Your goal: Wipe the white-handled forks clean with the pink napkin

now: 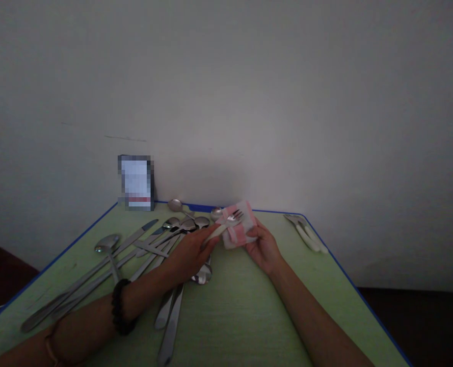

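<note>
My left hand [190, 255] is closed round the pale handle of a fork [232, 219], whose metal tines point up and to the right. Behind the fork's head lies a folded pink and white cloth [238, 235], gripped at its right edge by my right hand [263, 247]. The fork's head overlaps the cloth; whether they touch is hard to tell. Below and around my left forearm spreads a loose pile of metal cutlery, with spoons such as one large spoon [107, 243] and several table knives [148, 224]. My left hand hides part of the pile.
Two forks with pale handles [306, 234] lie near the right edge of the green table [249, 316], which has a blue rim. A device with a lit, blurred screen [136, 183] leans against the wall [272, 102] at the back left.
</note>
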{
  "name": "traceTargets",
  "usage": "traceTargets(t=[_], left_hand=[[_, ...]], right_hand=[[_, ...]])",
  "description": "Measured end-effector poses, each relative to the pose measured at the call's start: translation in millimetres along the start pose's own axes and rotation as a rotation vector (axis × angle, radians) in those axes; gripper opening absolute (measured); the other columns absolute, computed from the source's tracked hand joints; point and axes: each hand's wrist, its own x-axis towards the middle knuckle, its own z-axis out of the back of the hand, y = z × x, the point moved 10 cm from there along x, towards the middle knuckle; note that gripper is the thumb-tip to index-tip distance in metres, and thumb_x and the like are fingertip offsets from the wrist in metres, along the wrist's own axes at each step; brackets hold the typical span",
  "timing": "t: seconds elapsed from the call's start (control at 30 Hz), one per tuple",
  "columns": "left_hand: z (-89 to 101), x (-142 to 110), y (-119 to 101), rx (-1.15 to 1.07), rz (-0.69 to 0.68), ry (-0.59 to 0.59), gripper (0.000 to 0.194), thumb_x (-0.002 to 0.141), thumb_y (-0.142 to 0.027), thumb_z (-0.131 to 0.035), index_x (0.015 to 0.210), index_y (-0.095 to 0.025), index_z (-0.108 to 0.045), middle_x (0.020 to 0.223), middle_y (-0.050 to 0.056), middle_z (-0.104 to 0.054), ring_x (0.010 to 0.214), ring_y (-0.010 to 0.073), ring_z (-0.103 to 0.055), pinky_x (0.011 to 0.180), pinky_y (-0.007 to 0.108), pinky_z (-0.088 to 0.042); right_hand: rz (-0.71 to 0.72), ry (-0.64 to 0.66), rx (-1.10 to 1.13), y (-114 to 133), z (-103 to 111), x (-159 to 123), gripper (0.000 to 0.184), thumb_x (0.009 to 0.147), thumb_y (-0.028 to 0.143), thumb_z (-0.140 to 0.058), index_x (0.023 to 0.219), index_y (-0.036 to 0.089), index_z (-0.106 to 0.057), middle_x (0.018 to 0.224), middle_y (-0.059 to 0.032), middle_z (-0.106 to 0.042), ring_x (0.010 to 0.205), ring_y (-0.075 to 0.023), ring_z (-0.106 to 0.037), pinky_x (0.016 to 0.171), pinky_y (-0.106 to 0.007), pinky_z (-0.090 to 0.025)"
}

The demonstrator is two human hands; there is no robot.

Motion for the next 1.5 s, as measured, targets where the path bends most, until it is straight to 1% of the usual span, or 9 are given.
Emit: traceTargets(t=[0.3,0.4,0.57,0.73,0.9,1.0,1.1,1.3,1.5], left_hand=[[-0.9,0,-4,-0.003,-0.005,0.022,0.044,0.093,-0.033,-0.035,0.129,-0.012,-0.051,0.122,0.011,-0.063,0.106,0.0210,-0.061,0.093,0.032,-0.046],[-0.3,0,-4,-0.003,-0.003,0.015,0.044,0.093,-0.033,-0.036,0.129,-0.015,-0.051,0.122,0.010,-0.063,0.106,0.0216,-0.062,0.092,0.033,-0.047],[-1.2,0,0,0.004,0.017,0.017,0.044,0.092,-0.032,-0.036,0.129,-0.015,-0.051,0.120,0.010,-0.064,0.104,0.0218,-0.062,0.091,0.034,-0.047],[-3.4,-1,3,0.016,0.046,0.047,0.044,0.092,-0.032,-0.036,0.129,-0.016,-0.051,0.123,0.010,-0.062,0.107,0.0221,-0.061,0.093,0.034,-0.046],[-2.6,0,1,0.023,0.031,0.036,0.042,0.092,-0.033,-0.036,0.127,-0.017,-0.053,0.123,0.009,-0.063,0.109,0.0215,-0.060,0.094,0.032,-0.045],[-3.5,0,1,0.032,0.030,0.043,0.041,0.092,-0.033,-0.036,0.127,-0.017,-0.053,0.123,0.008,-0.063,0.109,0.0213,-0.060,0.094,0.032,-0.045],[-4.0,0,0,0.045,0.019,0.043,0.042,0.093,-0.033,-0.036,0.128,-0.017,-0.052,0.123,0.009,-0.063,0.107,0.0213,-0.061,0.093,0.032,-0.046],[-3.6,-1,1,0.037,0.027,0.038,0.042,0.092,-0.033,-0.037,0.129,-0.019,-0.052,0.122,0.008,-0.063,0.106,0.0213,-0.061,0.091,0.033,-0.047],[-5.0,-1,5,0.058,0.040,0.046,0.042,0.092,-0.034,-0.037,0.127,-0.019,-0.053,0.120,0.008,-0.065,0.103,0.0219,-0.062,0.090,0.034,-0.047]], right_hand=[[-0.112,0.053,-0.041,-12,-6,-4,0.047,0.058,0.000,-0.049,0.100,0.016,-0.064,0.084,-0.0016,-0.072,0.066,-0.0150,-0.063,0.060,-0.025,-0.053],[-0.075,0.021,-0.029,-9,-1,-2,0.049,0.056,0.000,-0.049,0.100,0.016,-0.064,0.086,-0.0014,-0.073,0.068,-0.0150,-0.063,0.059,-0.025,-0.052],[-0.006,-0.025,0.002,-1,4,2,0.058,0.057,0.001,-0.048,0.111,0.019,-0.060,0.087,-0.0002,-0.073,0.069,-0.0153,-0.064,0.062,-0.025,-0.052],[-0.045,-0.046,0.048,-3,5,1,0.042,0.063,0.006,-0.051,0.102,0.017,-0.063,0.085,-0.0003,-0.073,0.065,-0.0127,-0.063,0.061,-0.022,-0.052],[-0.136,0.032,0.022,-11,-6,-3,0.023,0.073,0.018,-0.054,0.093,0.014,-0.065,0.080,-0.0030,-0.072,0.066,-0.0150,-0.064,0.063,-0.025,-0.052],[-0.153,0.027,0.006,-12,-7,-4,0.021,0.076,0.023,-0.055,0.092,0.013,-0.065,0.076,-0.0033,-0.072,0.065,-0.0154,-0.065,0.062,-0.025,-0.052],[-0.149,-0.021,0.012,-12,-4,-3,0.018,0.078,0.025,-0.055,0.085,0.012,-0.067,0.073,-0.0030,-0.072,0.062,-0.0144,-0.064,0.060,-0.024,-0.052],[-0.058,-0.121,0.054,-3,6,-1,0.014,0.078,0.021,-0.055,0.077,0.015,-0.068,0.069,-0.0006,-0.071,0.058,-0.0129,-0.060,0.059,-0.023,-0.051],[-0.051,-0.094,0.034,-2,4,0,0.012,0.075,0.023,-0.060,0.078,0.015,-0.067,0.069,0.0001,-0.070,0.058,-0.0119,-0.060,0.059,-0.021,-0.050]])
